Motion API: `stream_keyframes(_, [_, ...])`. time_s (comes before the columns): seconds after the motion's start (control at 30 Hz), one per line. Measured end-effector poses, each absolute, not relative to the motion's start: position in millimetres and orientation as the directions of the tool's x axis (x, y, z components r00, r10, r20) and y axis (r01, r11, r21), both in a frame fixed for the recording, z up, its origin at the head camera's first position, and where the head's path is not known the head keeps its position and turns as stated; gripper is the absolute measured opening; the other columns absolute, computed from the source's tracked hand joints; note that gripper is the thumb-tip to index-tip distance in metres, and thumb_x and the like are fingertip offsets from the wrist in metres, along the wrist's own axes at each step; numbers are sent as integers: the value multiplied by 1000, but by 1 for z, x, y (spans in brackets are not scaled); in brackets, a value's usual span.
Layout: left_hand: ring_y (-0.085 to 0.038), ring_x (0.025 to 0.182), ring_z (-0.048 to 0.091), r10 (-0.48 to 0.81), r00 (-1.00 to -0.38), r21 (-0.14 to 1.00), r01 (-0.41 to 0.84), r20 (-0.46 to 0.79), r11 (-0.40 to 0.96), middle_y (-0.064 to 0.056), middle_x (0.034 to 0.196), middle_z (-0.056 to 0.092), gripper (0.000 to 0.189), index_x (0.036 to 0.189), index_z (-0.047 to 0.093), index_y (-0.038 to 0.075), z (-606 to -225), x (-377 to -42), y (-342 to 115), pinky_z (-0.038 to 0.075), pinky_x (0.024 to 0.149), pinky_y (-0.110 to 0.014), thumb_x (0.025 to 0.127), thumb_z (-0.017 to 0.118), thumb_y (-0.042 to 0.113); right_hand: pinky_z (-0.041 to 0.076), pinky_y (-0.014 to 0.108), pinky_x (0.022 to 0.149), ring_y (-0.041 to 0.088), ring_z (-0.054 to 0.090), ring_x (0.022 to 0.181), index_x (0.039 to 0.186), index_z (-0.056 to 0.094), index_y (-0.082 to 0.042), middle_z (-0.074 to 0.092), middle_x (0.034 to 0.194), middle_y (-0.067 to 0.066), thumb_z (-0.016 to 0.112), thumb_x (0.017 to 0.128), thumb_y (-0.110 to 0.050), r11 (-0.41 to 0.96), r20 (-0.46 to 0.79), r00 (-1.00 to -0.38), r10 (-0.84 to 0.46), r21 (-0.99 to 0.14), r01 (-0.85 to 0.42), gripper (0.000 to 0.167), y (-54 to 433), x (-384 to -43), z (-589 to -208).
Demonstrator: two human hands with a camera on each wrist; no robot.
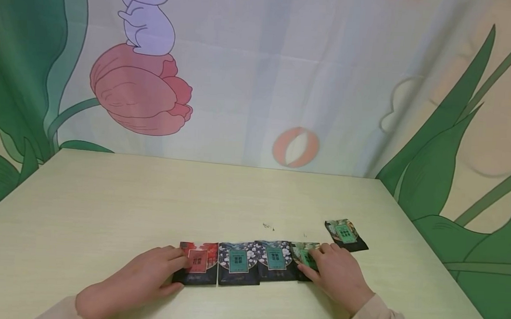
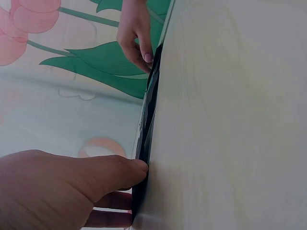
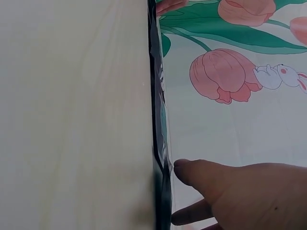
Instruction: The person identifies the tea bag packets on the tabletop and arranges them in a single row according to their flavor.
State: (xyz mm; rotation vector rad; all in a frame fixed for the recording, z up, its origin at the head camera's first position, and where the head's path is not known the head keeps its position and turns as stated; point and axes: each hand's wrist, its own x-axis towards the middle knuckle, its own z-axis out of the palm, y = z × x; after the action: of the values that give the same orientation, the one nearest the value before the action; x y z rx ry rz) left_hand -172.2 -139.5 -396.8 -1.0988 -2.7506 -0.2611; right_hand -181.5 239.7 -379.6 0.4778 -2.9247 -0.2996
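Note:
A row of flat tea sachets lies on the table. At its left end is a red-and-black sachet [image 1: 203, 265]; my left hand [image 1: 138, 278] rests on its left edge, thumb near the lower corner. Two sachets with white flowers and teal labels, the left one [image 1: 239, 264] and the right one [image 1: 275, 259], lie in the middle. They overlap slightly. The right end is a green-labelled sachet [image 1: 304, 253], partly hidden under my right hand [image 1: 338, 274], whose fingers and thumb touch it. In the left wrist view, my left thumb [image 2: 129, 170] lies against the sachets' near edge.
Another green-labelled sachet [image 1: 346, 235] lies tilted behind my right hand, apart from the row. Small dark marks [image 1: 268, 226] show on the pale table [image 1: 149, 197] behind the row. A curtain [image 1: 225, 81] printed with flowers and a rabbit stands along the back.

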Motion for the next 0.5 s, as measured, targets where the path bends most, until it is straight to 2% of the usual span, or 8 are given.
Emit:
stream_keyframes(0.23, [-10, 83, 56, 658, -727, 108, 683, 198, 722, 6, 94, 63, 29, 100, 68, 14, -395, -172, -138, 54, 78, -32, 77, 78, 28, 55, 36, 71, 20, 61, 73, 101, 72, -11, 66, 83, 5, 64, 85, -52, 925, 151, -926, -346, 221, -310, 44, 242, -184, -379])
stream_keyframes(0.37, [-10, 83, 57, 659, -726, 109, 684, 197, 721, 5, 94, 63, 29, 100, 68, 14, -395, -172, -138, 55, 78, -32, 77, 79, 29, 56, 38, 78, 21, 64, 76, 106, 71, -11, 68, 87, 6, 65, 84, -52, 925, 168, -920, -355, 206, -319, 47, 244, -186, -377])
stream_keyframes(0.5, [-11, 85, 58, 658, -728, 111, 682, 191, 723, 5, 96, 64, 30, 100, 68, 14, -395, -172, -139, 55, 80, -33, 77, 79, 29, 55, 42, 84, 23, 65, 87, 111, 69, -10, 69, 95, 6, 66, 85, -50, 930, 175, -917, -359, 150, -335, 48, 247, -187, -373])
